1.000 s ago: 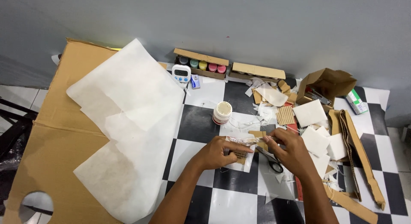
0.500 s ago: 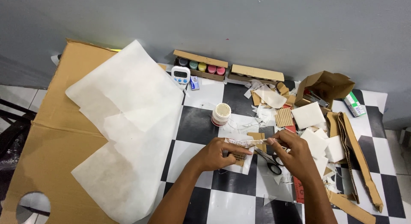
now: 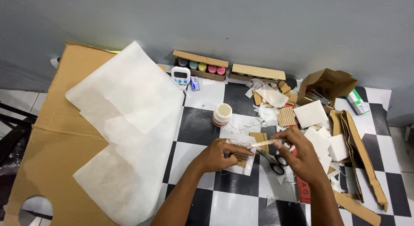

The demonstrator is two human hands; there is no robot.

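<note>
The left hand pins a paper-wrapped cardboard piece; the right hand pinches a thin strip, which could tear or stick crooked.

white paper sheet over flat cardboard at 9 o'clock; timer and paint box at 12; open carton at 2.

Home craft corner: checkered floor, cardboard scraps, paint pots.
</note>
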